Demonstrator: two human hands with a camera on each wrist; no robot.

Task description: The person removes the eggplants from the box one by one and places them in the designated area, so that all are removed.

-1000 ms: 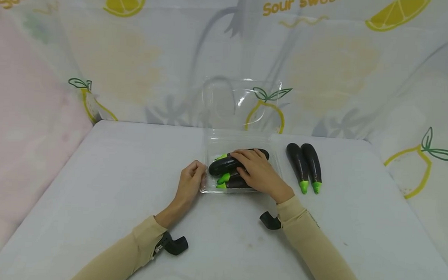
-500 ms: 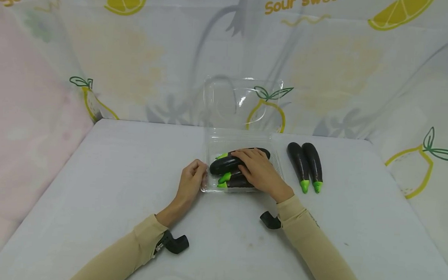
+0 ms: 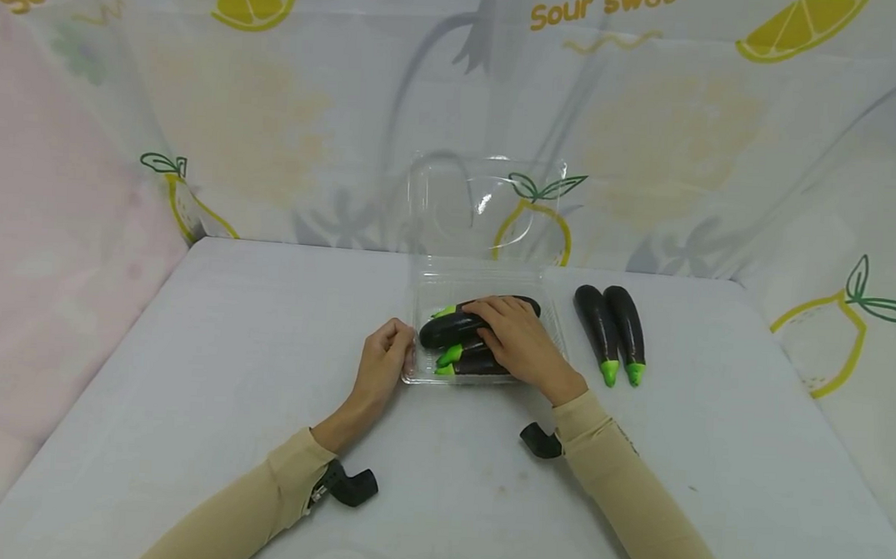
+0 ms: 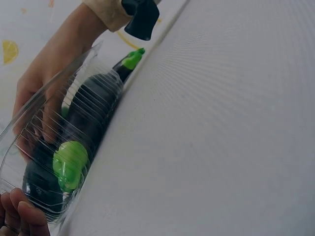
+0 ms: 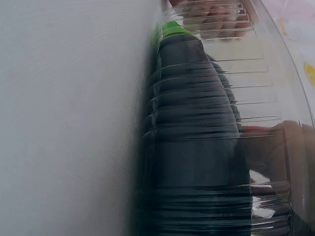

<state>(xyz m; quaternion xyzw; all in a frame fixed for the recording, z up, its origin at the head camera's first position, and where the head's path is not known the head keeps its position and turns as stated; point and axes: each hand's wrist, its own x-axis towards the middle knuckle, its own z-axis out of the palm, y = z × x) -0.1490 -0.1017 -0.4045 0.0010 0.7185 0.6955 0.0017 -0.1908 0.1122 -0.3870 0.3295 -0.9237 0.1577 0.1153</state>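
Note:
A clear plastic clamshell box (image 3: 554,326) sits on the table with its lid (image 3: 451,213) raised at the back. Several dark eggplants with bright green stem ends lie in its base. My right hand (image 3: 520,339) reaches in over the front right and grips one eggplant (image 3: 446,331), which lies with its rounded end to the left. A lower eggplant (image 3: 478,364) rests along the front wall. At the left wall, my left hand (image 3: 385,352) holds the box's edge with curled fingers; its fingertips (image 4: 29,216) show beside the box in the left wrist view.
Two more eggplants, a left one (image 3: 596,328) and a right one (image 3: 624,329), lie side by side to the right of the box, green ends toward me. A white cloth covers the table (image 3: 265,330). Behind it hangs a lemon-print curtain (image 3: 274,138).

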